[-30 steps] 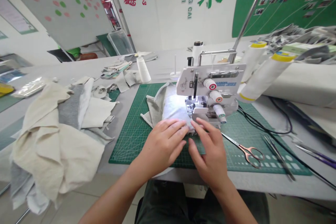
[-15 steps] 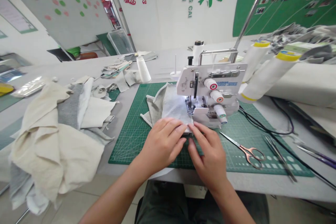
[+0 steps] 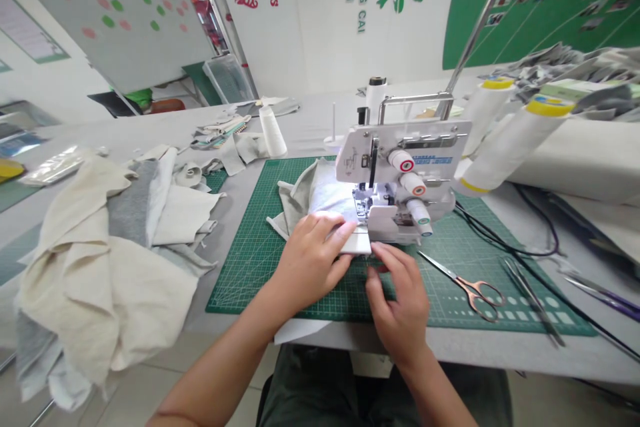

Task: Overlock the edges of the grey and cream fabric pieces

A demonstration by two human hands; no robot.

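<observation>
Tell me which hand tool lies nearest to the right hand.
The copper-handled scissors; both the tweezers and the purple-handled tool lie farther right.

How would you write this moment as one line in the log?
left hand: on fabric | right hand: near machine | machine: work area lit | scissors: on mat

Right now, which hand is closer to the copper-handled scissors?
The right. The right hand is just to the left of the copper-handled scissors, not touching them. The left hand is farther left, resting on the light grey fabric.
</observation>
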